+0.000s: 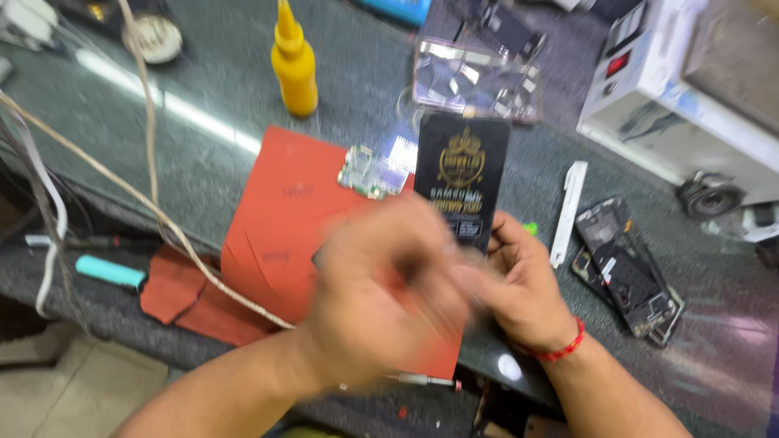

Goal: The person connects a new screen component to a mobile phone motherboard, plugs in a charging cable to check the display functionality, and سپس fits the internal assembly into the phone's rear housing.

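Observation:
My right hand (523, 284) holds a flat black phone battery (462, 174) with gold print upright, above a red mat (280, 219). My left hand (381, 296) is blurred with motion and lies across the battery's lower end, fingers curled over it; whether it grips the battery I cannot tell. A red thread band is on my right wrist. A small green circuit board (363, 173) lies on the mat just left of the battery.
A yellow squeeze bottle (294, 63) stands behind the mat. A white plastic pry tool (568, 212) and an opened phone body (629, 268) lie to the right. A clear parts box (477, 79), a white machine (682, 81), cables (154, 203) and a teal-handled tool (109, 272) surround the mat.

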